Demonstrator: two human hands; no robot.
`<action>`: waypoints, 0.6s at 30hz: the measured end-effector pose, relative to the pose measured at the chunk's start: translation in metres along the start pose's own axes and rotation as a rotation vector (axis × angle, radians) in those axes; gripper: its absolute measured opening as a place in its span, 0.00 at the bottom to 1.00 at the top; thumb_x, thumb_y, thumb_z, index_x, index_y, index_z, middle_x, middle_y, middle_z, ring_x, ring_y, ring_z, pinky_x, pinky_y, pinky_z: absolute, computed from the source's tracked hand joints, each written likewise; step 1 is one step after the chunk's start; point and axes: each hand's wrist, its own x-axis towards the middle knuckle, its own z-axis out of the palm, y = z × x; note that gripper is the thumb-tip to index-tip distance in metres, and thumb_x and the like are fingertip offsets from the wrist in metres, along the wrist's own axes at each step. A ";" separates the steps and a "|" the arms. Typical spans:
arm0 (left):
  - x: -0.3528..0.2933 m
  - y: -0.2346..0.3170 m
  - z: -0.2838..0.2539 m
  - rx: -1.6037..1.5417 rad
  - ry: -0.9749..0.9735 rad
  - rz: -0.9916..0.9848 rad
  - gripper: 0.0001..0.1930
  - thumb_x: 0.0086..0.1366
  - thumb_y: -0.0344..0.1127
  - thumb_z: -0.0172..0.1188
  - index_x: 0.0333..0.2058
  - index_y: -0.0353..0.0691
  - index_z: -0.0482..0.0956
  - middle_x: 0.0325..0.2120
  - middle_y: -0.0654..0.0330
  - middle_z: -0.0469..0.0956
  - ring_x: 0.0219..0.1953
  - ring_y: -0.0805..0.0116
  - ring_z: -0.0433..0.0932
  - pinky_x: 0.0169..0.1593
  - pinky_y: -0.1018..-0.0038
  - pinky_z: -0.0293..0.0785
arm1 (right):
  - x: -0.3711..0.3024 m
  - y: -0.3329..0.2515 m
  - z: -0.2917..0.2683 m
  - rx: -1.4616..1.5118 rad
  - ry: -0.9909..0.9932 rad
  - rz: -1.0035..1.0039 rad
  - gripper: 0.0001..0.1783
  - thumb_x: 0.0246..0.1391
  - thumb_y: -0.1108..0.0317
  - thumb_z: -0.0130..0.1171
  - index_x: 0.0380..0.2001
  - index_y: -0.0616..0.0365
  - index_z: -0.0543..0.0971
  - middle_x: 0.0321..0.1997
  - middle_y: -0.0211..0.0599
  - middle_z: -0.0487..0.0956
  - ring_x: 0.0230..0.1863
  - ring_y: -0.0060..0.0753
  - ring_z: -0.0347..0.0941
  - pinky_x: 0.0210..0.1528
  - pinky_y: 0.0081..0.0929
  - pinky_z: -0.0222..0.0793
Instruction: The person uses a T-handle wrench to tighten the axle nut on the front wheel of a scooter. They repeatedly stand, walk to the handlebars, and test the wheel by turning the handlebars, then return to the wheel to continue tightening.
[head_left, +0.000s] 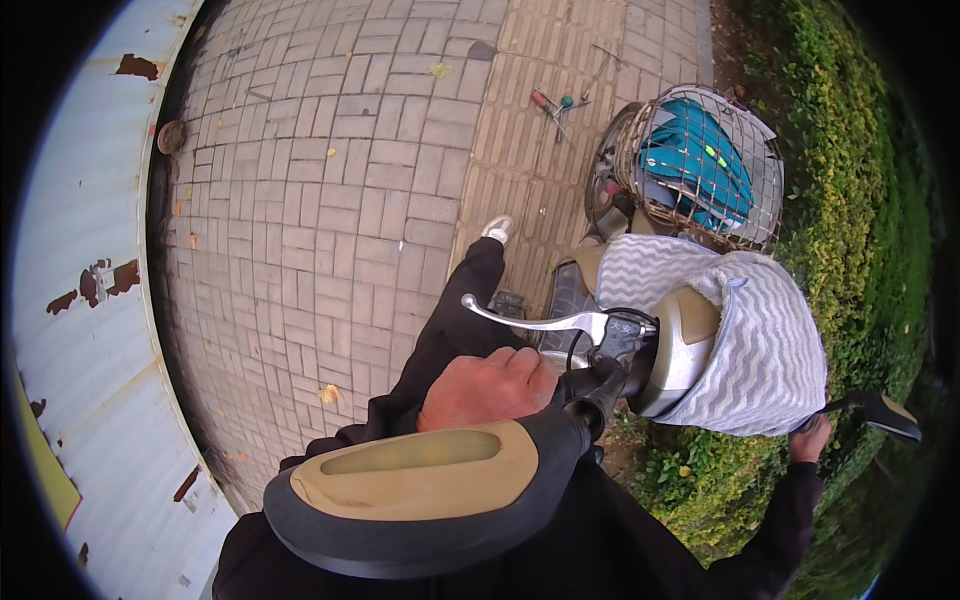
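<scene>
I have both hands on the handlebar of a scooter. My left hand is closed round the left grip, with a silver brake lever just beyond its knuckles. A black and tan mirror hides part of that forearm. At the far end of the bar, my right hand is closed on the right grip. Its fingers are partly covered by a grey and white zigzag cloth draped over the scooter's front. A second mirror sticks out beyond that hand.
A wire basket with teal fabric inside is ahead. Beside the front wheel, a red-handled tool and other tools lie on the paving. Hedges line the right; a rusty white metal panel lines the left.
</scene>
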 end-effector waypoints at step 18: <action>0.000 0.003 -0.025 -0.183 -0.306 -0.096 0.24 0.55 0.39 0.68 0.50 0.39 0.75 0.38 0.60 0.77 0.41 0.61 0.81 0.36 0.65 0.80 | 0.003 -0.007 -0.002 -0.008 0.050 -0.055 0.11 0.45 0.73 0.64 0.25 0.64 0.70 0.23 0.51 0.73 0.26 0.48 0.71 0.32 0.39 0.66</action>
